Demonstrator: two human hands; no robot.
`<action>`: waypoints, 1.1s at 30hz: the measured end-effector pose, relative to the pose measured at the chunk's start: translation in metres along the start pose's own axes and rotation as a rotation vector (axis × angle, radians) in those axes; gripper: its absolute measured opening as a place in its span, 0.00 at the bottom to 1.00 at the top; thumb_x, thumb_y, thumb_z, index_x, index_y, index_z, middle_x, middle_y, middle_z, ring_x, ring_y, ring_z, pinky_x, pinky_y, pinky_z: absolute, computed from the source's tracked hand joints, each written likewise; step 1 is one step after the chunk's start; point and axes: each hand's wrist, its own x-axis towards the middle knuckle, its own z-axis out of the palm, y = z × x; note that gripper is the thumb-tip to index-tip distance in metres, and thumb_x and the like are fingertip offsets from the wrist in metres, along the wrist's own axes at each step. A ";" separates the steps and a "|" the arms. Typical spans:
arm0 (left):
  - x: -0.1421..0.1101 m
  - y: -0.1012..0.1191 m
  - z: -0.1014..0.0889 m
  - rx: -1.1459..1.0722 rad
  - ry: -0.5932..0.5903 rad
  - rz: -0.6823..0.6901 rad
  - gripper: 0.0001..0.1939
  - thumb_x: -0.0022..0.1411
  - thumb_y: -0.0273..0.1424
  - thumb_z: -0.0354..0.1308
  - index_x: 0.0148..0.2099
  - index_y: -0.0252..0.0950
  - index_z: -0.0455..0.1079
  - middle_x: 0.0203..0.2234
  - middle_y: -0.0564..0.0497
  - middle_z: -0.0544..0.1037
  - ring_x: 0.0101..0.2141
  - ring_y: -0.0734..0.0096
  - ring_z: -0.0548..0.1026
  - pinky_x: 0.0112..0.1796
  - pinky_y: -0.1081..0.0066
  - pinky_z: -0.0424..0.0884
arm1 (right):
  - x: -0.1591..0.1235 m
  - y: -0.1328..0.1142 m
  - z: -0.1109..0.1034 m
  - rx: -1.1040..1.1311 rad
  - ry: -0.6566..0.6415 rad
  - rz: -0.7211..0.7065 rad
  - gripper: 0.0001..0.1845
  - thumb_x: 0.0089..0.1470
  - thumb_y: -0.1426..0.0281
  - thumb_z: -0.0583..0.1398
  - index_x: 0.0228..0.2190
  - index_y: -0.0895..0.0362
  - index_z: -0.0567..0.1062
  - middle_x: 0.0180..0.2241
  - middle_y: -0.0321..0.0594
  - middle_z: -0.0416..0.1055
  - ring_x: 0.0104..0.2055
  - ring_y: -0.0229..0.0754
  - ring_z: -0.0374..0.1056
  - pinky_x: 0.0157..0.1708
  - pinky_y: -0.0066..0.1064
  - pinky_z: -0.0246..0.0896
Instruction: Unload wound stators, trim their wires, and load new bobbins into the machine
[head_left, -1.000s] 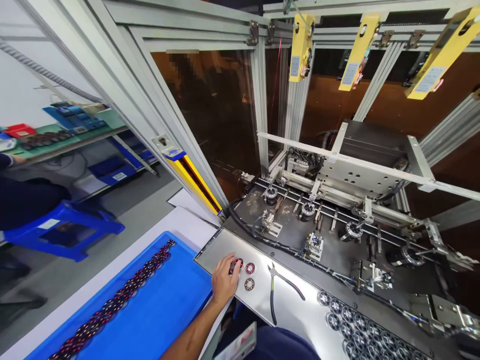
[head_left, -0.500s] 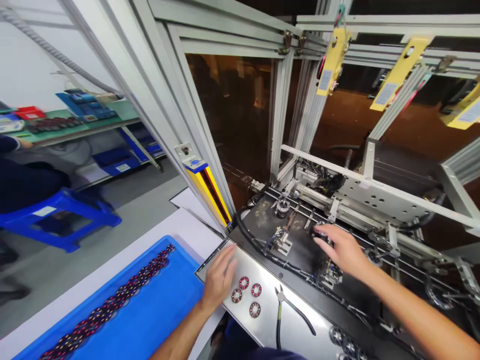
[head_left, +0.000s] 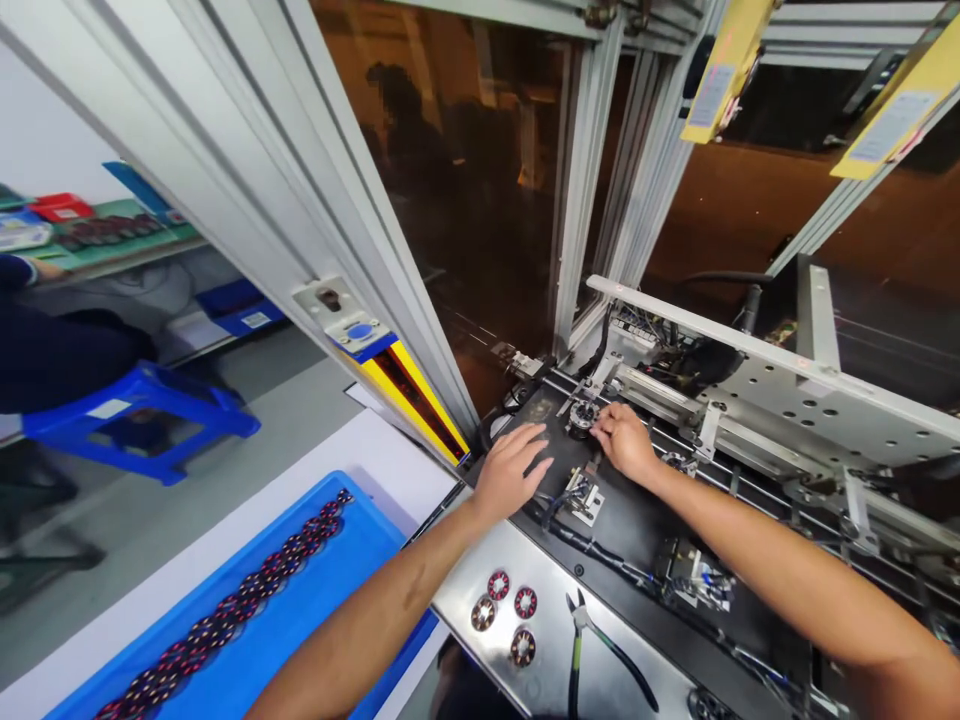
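Note:
My right hand (head_left: pixel 625 442) is closed in a pinch at the right edge of a round black-and-silver fixture (head_left: pixel 583 416) on the machine's dark plate. What its fingertips hold, if anything, is too small to make out. Held out flat over the plate's left end is my left hand (head_left: pixel 511 472), fingers stretched and nothing in them, a little short of that fixture. On the steel ledge (head_left: pixel 480 570) below lie several copper-wound stator rings (head_left: pixel 523 646) and a pair of cutting pliers (head_left: pixel 580 625) with dark handles.
A blue tray (head_left: pixel 300 640) at the left holds overlapping rows of stators (head_left: pixel 225 620). A yellow light-curtain post (head_left: pixel 416 400) stands beside the ledge. Cables (head_left: pixel 600 548) cross the plate. A co-worker sits on a blue stool (head_left: pixel 142 410) at the far left.
My right hand has moved left from another fixture to the leftmost one, its fingers now pinched. My left hand has come up off the ledge over the plate. The view has shifted closer.

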 end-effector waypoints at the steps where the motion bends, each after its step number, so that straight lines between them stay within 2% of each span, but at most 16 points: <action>1: 0.009 -0.003 0.008 0.010 -0.052 0.029 0.14 0.66 0.32 0.56 0.53 0.36 0.72 0.57 0.41 0.75 0.59 0.55 0.70 0.57 0.53 0.68 | 0.003 0.003 -0.001 0.026 -0.006 0.074 0.14 0.63 0.64 0.59 0.48 0.58 0.73 0.50 0.44 0.71 0.49 0.45 0.71 0.48 0.44 0.69; 7: 0.047 -0.006 0.043 0.101 -0.288 0.138 0.27 0.66 0.30 0.56 0.66 0.36 0.59 0.66 0.40 0.62 0.67 0.54 0.56 0.62 0.51 0.58 | 0.048 0.013 0.000 0.232 -0.112 0.441 0.17 0.61 0.63 0.61 0.48 0.59 0.72 0.47 0.43 0.72 0.45 0.44 0.72 0.43 0.40 0.72; 10: 0.052 -0.005 0.050 0.154 -0.344 0.143 0.29 0.66 0.30 0.56 0.67 0.35 0.57 0.67 0.38 0.61 0.68 0.52 0.55 0.62 0.49 0.57 | 0.065 0.012 0.001 0.329 -0.107 0.552 0.17 0.61 0.63 0.61 0.49 0.59 0.72 0.49 0.44 0.72 0.46 0.45 0.72 0.44 0.41 0.72; 14: 0.056 -0.006 0.051 0.196 -0.388 0.148 0.30 0.64 0.31 0.58 0.66 0.36 0.58 0.66 0.39 0.61 0.67 0.49 0.56 0.62 0.46 0.57 | 0.065 0.012 -0.004 0.417 -0.063 0.637 0.18 0.60 0.64 0.62 0.49 0.59 0.72 0.50 0.46 0.71 0.48 0.46 0.71 0.46 0.41 0.71; 21: 0.059 -0.007 0.053 0.209 -0.426 0.160 0.31 0.62 0.29 0.59 0.66 0.38 0.58 0.66 0.39 0.61 0.67 0.50 0.56 0.61 0.47 0.58 | 0.052 0.006 0.002 0.567 -0.074 0.610 0.17 0.62 0.63 0.60 0.49 0.59 0.72 0.47 0.43 0.72 0.44 0.44 0.72 0.43 0.41 0.72; 25: 0.057 -0.006 0.054 0.222 -0.442 0.158 0.33 0.61 0.27 0.59 0.67 0.38 0.56 0.67 0.39 0.60 0.67 0.51 0.57 0.61 0.49 0.58 | 0.052 -0.003 0.001 0.564 -0.023 0.554 0.17 0.62 0.63 0.60 0.49 0.59 0.72 0.48 0.43 0.72 0.45 0.44 0.72 0.43 0.41 0.72; 29: 0.057 -0.004 0.053 0.243 -0.459 0.151 0.35 0.59 0.26 0.60 0.67 0.39 0.56 0.67 0.38 0.59 0.66 0.50 0.59 0.61 0.49 0.58 | 0.033 -0.020 -0.025 0.496 0.031 0.416 0.17 0.62 0.63 0.60 0.48 0.59 0.72 0.47 0.43 0.72 0.45 0.44 0.72 0.43 0.41 0.72; 31: 0.058 -0.003 0.052 0.247 -0.470 0.149 0.36 0.59 0.26 0.60 0.67 0.38 0.56 0.68 0.37 0.58 0.66 0.49 0.58 0.61 0.48 0.58 | 0.003 -0.022 -0.048 0.454 0.043 0.301 0.16 0.62 0.62 0.60 0.47 0.59 0.73 0.46 0.42 0.73 0.44 0.43 0.72 0.44 0.41 0.71; 33: 0.059 -0.003 0.050 0.243 -0.486 0.147 0.36 0.58 0.25 0.60 0.67 0.38 0.57 0.68 0.38 0.58 0.66 0.47 0.58 0.61 0.47 0.58 | -0.040 -0.012 -0.074 0.408 0.036 0.180 0.16 0.60 0.60 0.61 0.43 0.59 0.75 0.41 0.40 0.75 0.41 0.41 0.73 0.43 0.39 0.70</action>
